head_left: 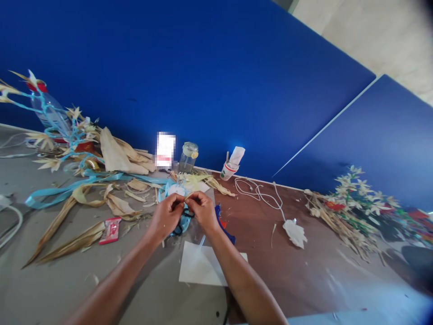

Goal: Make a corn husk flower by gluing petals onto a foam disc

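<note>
My left hand [168, 214] and my right hand [202, 210] meet above the middle of the table, fingertips pinched close together. Between them runs a small pale yellow strip [186, 198] that looks like dried husk; most of it is hidden by the fingers. Just below the hands lie scissors with black handles [178, 229], partly over light blue ribbon or wrapping [185, 222]. A blue glue gun [230, 235] with an orange part rests right of my right wrist. Under my right forearm is a sheet of white paper [198, 266].
Dried husks [118, 155], blue ribbon [56, 197] and a red snack packet [110, 230] spread to the left. Along the blue partition [216, 81] stand a lidded jar [188, 158], a paper cup [229, 170] and a blurred bright screen [165, 150]. A white cable [260, 192] and husk flowers [358, 194] lie right.
</note>
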The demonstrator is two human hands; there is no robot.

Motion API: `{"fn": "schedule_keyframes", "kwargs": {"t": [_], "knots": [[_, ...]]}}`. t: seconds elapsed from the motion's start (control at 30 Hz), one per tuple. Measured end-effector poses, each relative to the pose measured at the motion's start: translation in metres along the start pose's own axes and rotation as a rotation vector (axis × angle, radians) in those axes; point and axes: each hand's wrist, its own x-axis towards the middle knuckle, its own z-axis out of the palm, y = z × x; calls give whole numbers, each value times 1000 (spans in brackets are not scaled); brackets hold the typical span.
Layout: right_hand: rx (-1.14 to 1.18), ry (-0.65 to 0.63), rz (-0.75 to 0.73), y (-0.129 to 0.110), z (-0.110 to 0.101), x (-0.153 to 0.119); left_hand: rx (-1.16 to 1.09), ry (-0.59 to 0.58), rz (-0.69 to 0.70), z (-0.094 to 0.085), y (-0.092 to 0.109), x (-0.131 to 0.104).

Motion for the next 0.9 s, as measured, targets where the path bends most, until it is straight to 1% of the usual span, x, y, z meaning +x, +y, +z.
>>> {"fn": "schedule_keyframes", "kwargs": {"t": [0.1,0.17,0.27,0.4,0.53,0.63,0.77,0.9], "knots": [[46,5,0,0,2,0,-38,13,34,1,5,-3],[71,6,9,-1,3,0,-25,23,47,1,9,-4],[76,5,9,-1,4,-1,13,48,33,1,10,-4],[55,6,16,1,6,-1,8,68,21,2,8,-4],[100,-7,50,5,5,0,-67,79,12,3,9,-4],[171,-53,90,7,3,1,-127,90,-12,3,9,-3],[261,-125,131,5,0,0,-74,89,-15,3,7,-2],[279,-100,151,2,1,-2,4,111,52,4,6,-4]]}}
